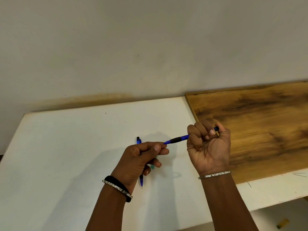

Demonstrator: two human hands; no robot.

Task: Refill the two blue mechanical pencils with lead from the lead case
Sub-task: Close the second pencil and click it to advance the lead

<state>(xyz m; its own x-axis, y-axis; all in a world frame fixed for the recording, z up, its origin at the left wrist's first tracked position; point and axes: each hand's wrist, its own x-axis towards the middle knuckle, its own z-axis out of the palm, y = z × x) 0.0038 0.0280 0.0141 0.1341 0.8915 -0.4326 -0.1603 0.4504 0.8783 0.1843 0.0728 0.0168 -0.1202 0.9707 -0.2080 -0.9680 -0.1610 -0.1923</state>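
My right hand (208, 147) grips one blue mechanical pencil (178, 139) by its rear half, thumb near the cap end. The pencil's tip points left and meets the pinched thumb and forefinger of my left hand (141, 157). I cannot see whether a lead is in that pinch. The second blue pencil (141, 180) lies on the white table (66, 147) under my left hand, its cap away from me and its tip towards me. A teal piece (152, 166), perhaps the lead case, peeks out from under my left fingers.
A brown wooden board (258, 122) lies on the table's right part, touching the wall. A few thin dark sticks (298, 175) lie on the white strip in front of the board. A yellow-green object (282, 223) sits below the table edge at bottom right.
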